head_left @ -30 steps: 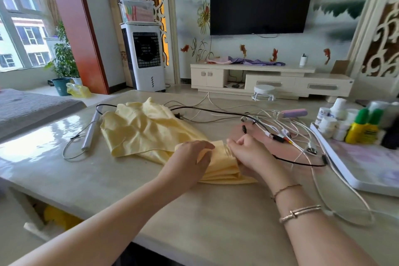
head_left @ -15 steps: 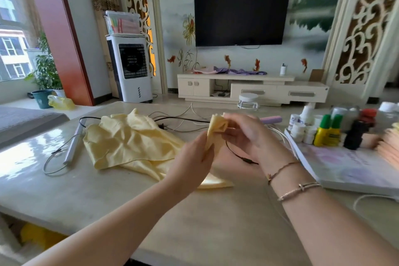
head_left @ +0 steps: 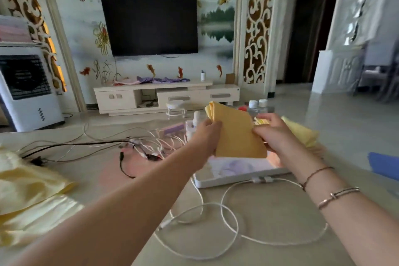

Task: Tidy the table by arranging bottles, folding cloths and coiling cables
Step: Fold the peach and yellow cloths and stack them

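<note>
Nearest, one white cable (head_left: 218, 233) loops loosely on the beige table (head_left: 269, 211), and one unfolded pale yellow cloth (head_left: 28, 192) lies at the near left. Above the white tray (head_left: 233, 176), both hands grip one folded yellow cloth (head_left: 236, 134) in the air: left hand (head_left: 206, 136) and right hand (head_left: 275, 134) on opposite edges. Farther left sprawls a tangle of black and white cables (head_left: 138, 144) (too knotted to count); two clear white-capped bottles (head_left: 258, 104) stand beyond.

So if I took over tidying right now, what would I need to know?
Left hand and right hand both grip the folded yellow cloth, lifted above the white tray.
Done: that one cloth is folded. A few bottles stand behind it.
Left: set it down, fold the loose yellow cloth at the table's left, and coil the white cable and the tangled cables.
</note>
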The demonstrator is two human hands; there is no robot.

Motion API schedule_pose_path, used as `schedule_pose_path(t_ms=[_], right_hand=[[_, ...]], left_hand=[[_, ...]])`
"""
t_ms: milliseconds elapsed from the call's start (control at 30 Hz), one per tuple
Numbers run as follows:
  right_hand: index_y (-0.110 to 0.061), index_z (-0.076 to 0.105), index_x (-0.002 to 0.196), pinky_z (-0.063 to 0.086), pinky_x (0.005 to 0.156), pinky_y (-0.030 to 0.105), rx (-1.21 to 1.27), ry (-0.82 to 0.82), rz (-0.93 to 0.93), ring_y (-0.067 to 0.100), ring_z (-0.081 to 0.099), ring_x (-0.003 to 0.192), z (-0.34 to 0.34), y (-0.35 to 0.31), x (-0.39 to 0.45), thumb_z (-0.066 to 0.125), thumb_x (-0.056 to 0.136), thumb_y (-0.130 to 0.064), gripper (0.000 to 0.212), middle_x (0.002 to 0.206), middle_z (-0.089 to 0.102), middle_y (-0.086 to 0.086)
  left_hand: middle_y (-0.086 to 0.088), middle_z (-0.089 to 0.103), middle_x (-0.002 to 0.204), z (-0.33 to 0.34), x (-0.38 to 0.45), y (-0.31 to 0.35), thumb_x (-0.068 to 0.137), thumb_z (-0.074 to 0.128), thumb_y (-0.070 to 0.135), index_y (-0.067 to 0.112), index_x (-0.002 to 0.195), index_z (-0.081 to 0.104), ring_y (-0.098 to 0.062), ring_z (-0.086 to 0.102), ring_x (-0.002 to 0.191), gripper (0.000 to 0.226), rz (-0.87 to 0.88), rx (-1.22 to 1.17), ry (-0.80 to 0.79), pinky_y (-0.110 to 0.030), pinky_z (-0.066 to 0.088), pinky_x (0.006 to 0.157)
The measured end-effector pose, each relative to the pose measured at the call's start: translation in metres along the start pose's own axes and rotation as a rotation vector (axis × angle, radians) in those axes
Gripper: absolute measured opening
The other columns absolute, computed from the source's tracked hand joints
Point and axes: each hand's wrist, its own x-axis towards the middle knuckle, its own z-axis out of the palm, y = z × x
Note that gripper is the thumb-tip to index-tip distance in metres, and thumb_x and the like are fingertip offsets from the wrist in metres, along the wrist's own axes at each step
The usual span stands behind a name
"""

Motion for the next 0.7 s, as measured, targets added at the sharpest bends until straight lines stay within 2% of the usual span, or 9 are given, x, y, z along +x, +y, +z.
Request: schedule_pose_path(t_ms=[133, 233, 300, 400, 467, 533, 600, 667, 700], right_hand=[[-0.023, 0.047, 0.125, 0.038, 0.072, 0.030, -0.187, 0.191, -0.058, 0.021, 0.052, 0.101, -0.060, 0.004, 0.045, 0.052, 0.088, -0.009, 0.040, 0.116, 0.056, 0.004], [-0.022, 0.045, 0.128, 0.038, 0.070, 0.030, -0.247, 0.238, -0.045, 0.025, 0.054, 0.104, -0.092, 0.006, 0.076, 0.050, 0.089, -0.007, 0.042, 0.123, 0.055, 0.008], [-0.018, 0.043, 0.131, 0.037, 0.062, 0.027, -0.331, 0.245, -0.039, 0.025, 0.053, 0.100, -0.101, 0.009, 0.090, 0.049, 0.089, -0.005, 0.045, 0.123, 0.055, 0.012], [-0.011, 0.040, 0.133, 0.036, 0.059, 0.027, -0.579, 0.191, -0.005, 0.026, 0.052, 0.091, -0.101, 0.019, 0.098, 0.047, 0.090, -0.007, 0.044, 0.114, 0.056, 0.014], [-0.009, 0.038, 0.129, 0.040, 0.072, 0.031, -0.968, 0.107, -0.017, 0.031, 0.053, 0.101, -0.093, 0.022, 0.091, 0.046, 0.091, -0.011, 0.039, 0.115, 0.055, 0.013], [-0.010, 0.042, 0.127, 0.039, 0.087, 0.037, -1.239, 0.127, -0.223, 0.030, 0.050, 0.114, -0.081, 0.021, 0.082, 0.045, 0.089, -0.010, 0.037, 0.123, 0.054, 0.011], [-0.013, 0.042, 0.136, 0.035, 0.105, 0.036, -1.094, 0.087, -0.456, 0.024, 0.043, 0.128, -0.068, 0.017, 0.075, 0.045, 0.092, -0.010, 0.044, 0.137, 0.049, 0.006], [-0.021, 0.030, 0.148, 0.021, 0.116, 0.035, -0.918, -0.056, -0.495, 0.019, 0.025, 0.143, -0.056, 0.017, 0.077, 0.038, 0.099, -0.018, 0.049, 0.153, 0.032, 0.000], [-0.025, 0.023, 0.150, 0.015, 0.117, 0.037, -0.940, -0.136, -0.451, 0.018, 0.014, 0.147, -0.053, 0.022, 0.080, 0.032, 0.102, -0.024, 0.049, 0.158, 0.021, -0.002]], left_hand=[[-0.014, 0.055, 0.123, 0.058, 0.041, 0.015, 0.096, 0.046, 0.012, 0.008, 0.133, 0.042, -0.030, 0.057, 0.111, 0.037, 0.000, 0.094, -0.097, -0.041, 0.056, 0.081], [-0.013, 0.055, 0.121, 0.087, 0.067, 0.026, 0.095, 0.050, 0.010, 0.009, 0.132, 0.045, -0.026, 0.059, 0.105, 0.038, -0.025, 0.067, -0.141, -0.029, 0.058, 0.055], [-0.013, 0.056, 0.118, 0.100, 0.081, 0.026, 0.093, 0.051, 0.006, 0.008, 0.133, 0.045, -0.022, 0.060, 0.095, 0.040, -0.047, 0.076, -0.165, -0.026, 0.057, 0.048], [-0.011, 0.056, 0.108, 0.111, 0.093, 0.015, 0.091, 0.054, -0.001, 0.004, 0.130, 0.046, -0.019, 0.060, 0.084, 0.041, -0.116, 0.120, -0.209, -0.033, 0.060, 0.057], [-0.011, 0.055, 0.111, 0.111, 0.098, 0.004, 0.090, 0.058, 0.000, 0.005, 0.128, 0.048, -0.021, 0.060, 0.093, 0.040, -0.152, 0.161, -0.208, -0.036, 0.060, 0.066], [-0.011, 0.055, 0.116, 0.106, 0.098, -0.002, 0.092, 0.058, 0.006, 0.007, 0.127, 0.050, -0.023, 0.057, 0.105, 0.036, -0.169, 0.186, -0.184, -0.036, 0.060, 0.071], [-0.011, 0.057, 0.116, 0.101, 0.097, -0.004, 0.095, 0.051, 0.008, 0.008, 0.119, 0.055, -0.023, 0.056, 0.109, 0.024, -0.200, 0.152, -0.196, -0.039, 0.058, 0.080], [-0.009, 0.058, 0.105, 0.094, 0.093, -0.006, 0.097, 0.046, 0.009, 0.013, 0.099, 0.058, -0.021, 0.056, 0.103, 0.012, -0.209, 0.150, -0.194, -0.041, 0.055, 0.088], [-0.008, 0.058, 0.101, 0.090, 0.092, -0.009, 0.097, 0.047, 0.010, 0.014, 0.093, 0.056, -0.020, 0.057, 0.098, 0.011, -0.207, 0.135, -0.163, -0.040, 0.056, 0.084]])
